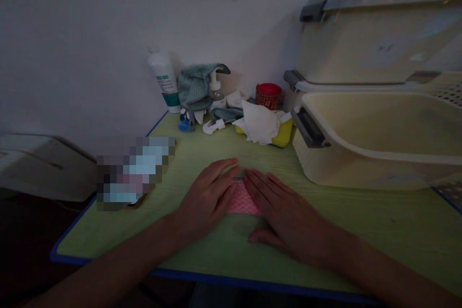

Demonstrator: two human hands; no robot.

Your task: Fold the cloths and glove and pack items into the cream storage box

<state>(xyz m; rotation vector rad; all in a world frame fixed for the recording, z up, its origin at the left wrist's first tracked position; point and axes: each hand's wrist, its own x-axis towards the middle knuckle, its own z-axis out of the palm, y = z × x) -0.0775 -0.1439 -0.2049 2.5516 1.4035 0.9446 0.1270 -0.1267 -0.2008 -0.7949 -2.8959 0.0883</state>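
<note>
A pink cloth (242, 200) with a wavy texture and a dark checked edge lies folded flat on the green table. My left hand (211, 192) rests along the cloth's left side, its fingers stretched forward. On the right side my right hand (276, 207) lies palm down over part of the cloth, fingers extended and thumb apart. Both hands cover the cloth's side edges, so only its middle shows between them.
A cream plastic basket (361, 171) stands on the right, before a lidded storage box (361, 48). Along the wall are a white bottle (164, 82), a grey-green cloth (195, 86), a pump bottle (216, 96), a red container (268, 95) and white tissues (260, 122). A blurred-out device (140, 173) lies left.
</note>
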